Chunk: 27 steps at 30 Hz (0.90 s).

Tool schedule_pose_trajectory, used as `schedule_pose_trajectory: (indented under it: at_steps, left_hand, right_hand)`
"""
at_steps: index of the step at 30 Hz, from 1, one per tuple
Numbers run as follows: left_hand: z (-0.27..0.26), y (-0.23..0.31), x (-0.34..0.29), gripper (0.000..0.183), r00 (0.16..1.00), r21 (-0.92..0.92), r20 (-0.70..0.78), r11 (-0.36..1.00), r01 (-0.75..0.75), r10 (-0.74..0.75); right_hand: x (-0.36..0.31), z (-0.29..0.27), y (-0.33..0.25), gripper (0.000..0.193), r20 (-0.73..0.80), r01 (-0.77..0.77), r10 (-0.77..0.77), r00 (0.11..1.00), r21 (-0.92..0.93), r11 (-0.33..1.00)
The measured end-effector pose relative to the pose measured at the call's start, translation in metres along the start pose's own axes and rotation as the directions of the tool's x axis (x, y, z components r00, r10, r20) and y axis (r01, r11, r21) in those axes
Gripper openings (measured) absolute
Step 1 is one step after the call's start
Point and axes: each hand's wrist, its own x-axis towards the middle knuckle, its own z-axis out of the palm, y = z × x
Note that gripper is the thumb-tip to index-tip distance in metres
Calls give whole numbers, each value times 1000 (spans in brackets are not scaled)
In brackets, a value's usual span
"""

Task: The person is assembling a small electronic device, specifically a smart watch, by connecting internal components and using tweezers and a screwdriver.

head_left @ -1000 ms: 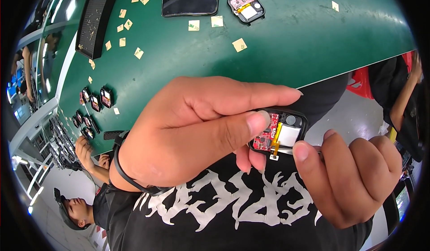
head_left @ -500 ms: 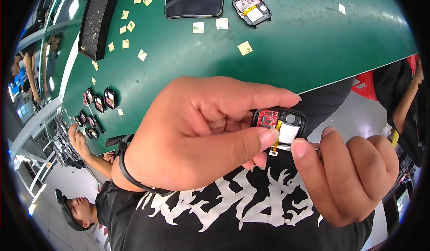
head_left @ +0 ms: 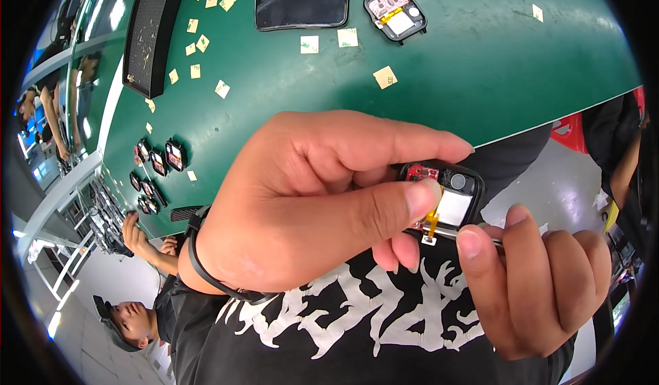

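My left hand (head_left: 295, 206) grips an opened black smartwatch case (head_left: 478, 186) above my lap, its thumb lying across part of a red circuit board (head_left: 423, 173). Beside the board sit a white rectangular block (head_left: 454, 208) and a round grey disc (head_left: 458, 181). A yellow flex cable (head_left: 431, 225) runs over the case's near edge and ends in a small white tab. Between thumb and forefinger, my right hand (head_left: 535, 282) pinches a thin metal tool (head_left: 447, 232). Its tip reaches the flex cable at the case's edge; my left thumb partly hides the contact.
On the green table (head_left: 274, 76) lie another opened watch case (head_left: 395, 13), a black screen device (head_left: 302, 0) and several cream paper squares (head_left: 385, 77). A black tray (head_left: 147, 45) and several more watch cases (head_left: 176, 155) are at left. A co-worker's hand (head_left: 135, 234) is at the far left.
The metal tool now shows beside the flex cable, its tip farther left along the case's edge. My left thumb covers more of the red board. Both hands sit slightly farther right in view.
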Motion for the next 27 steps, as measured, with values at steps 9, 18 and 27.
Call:
schedule_pose_trajectory:
  at_steps: [9, 18, 27]
  left_hand:
    - [-2, -4, 1, 35, 998, 21, 3, 997, -68, 68]
    - [0, -2, 2, 33, 999, 42, -13, 998, -42, 43]
    - [2, -1, 2, 33, 1000, 54, -28, 999, -3, 4]
  right_hand:
    - [7, -9, -10, 32, 110, -185, 171, 979, 130, 974]
    - [10, -6, -3, 34, 98, -180, 164, 982, 191, 965]
    - [18, -12, -3, 38, 179, -296, 250, 952, 314, 902]
